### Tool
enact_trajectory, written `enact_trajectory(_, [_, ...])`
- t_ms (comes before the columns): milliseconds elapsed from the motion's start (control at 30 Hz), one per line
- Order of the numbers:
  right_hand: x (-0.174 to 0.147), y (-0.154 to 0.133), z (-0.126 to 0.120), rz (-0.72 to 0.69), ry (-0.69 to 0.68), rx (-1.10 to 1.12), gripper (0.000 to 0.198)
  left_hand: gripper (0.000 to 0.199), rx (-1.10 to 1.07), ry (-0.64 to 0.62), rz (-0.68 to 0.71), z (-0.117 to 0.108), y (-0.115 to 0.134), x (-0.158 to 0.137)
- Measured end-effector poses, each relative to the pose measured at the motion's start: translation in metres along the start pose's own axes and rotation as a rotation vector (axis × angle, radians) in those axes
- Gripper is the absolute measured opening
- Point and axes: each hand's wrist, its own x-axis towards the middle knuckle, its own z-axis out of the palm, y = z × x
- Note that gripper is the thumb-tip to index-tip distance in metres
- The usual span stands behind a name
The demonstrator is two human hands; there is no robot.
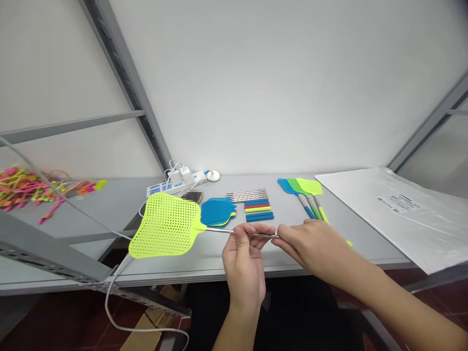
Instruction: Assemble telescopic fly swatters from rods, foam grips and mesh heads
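A yellow-green fly swatter (164, 225) with a perforated head and a thin metal rod is held level above the table, its head pointing left. My left hand (244, 261) grips the rod near its middle, between thumb and fingers. At the rod's right end, my right hand (310, 246) is closed around it, and its fingers hide what lies inside. Behind my hands are a stack of blue swatter heads (216, 210), several metal rods (246, 195) and a row of blue, red and yellow handle tubes (258, 209).
Blue, green and yellow fly swatters (309, 186) lie fanned out behind my right hand. A large white plastic-wrapped package (398, 209) lies at right. A power strip (161, 187) with plugs and cables stands back left. Colourful pieces (29, 190) are heaped far left, beyond a metal frame (127, 73).
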Motion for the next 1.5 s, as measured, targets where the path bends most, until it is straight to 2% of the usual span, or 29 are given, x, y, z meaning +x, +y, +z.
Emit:
enact_trajectory(167, [-0.041, 0.007, -0.011, 0.052, -0.053, -0.09, 0.034, 0.028, -0.025, 0.09, 0.01, -0.014, 0.011, -0.007])
enact_trajectory(400, [-0.112, 0.06, -0.012, 0.024, -0.018, -0.161, 0.035, 0.029, -0.018, 0.229, 0.121, -0.04, 0.04, 0.013])
enact_trajectory(567, [-0.153, 0.096, -0.011, 0.012, 0.032, -0.17, 0.036, 0.028, -0.018, 0.272, 0.123, -0.039, 0.049, 0.018])
enact_trajectory(700, [-0.17, 0.113, -0.013, 0.018, 0.071, -0.216, 0.036, 0.027, -0.005, 0.287, 0.132, -0.034, 0.05, 0.021])
enact_trajectory(900, [-0.165, 0.117, -0.018, 0.119, 0.125, -0.24, 0.03, 0.035, -0.001, 0.326, 0.136, -0.022, 0.036, 0.028])
enact_trajectory(1033, [-0.146, 0.099, -0.024, 0.15, 0.183, -0.218, 0.016, 0.032, 0.074, 0.157, 0.002, -0.004, 0.017, 0.013])
enact_trajectory(1200, [-0.119, 0.059, -0.027, 0.096, 0.137, -0.174, 0.019, 0.03, 0.109, -0.024, -0.16, 0.015, 0.005, -0.01])
enact_trajectory(1333, [-0.11, 0.042, -0.02, 0.092, 0.135, -0.121, 0.033, 0.033, 0.105, 0.019, -0.086, 0.016, 0.01, -0.007])
enact_trajectory(1400, [-0.113, 0.044, -0.014, 0.099, 0.134, -0.111, 0.034, 0.033, 0.122, 0.028, -0.061, 0.015, 0.014, -0.004])
enact_trajectory(1500, [-0.121, 0.058, -0.004, 0.1, 0.116, -0.126, 0.033, 0.033, 0.141, 0.017, -0.107, 0.016, 0.013, -0.001])
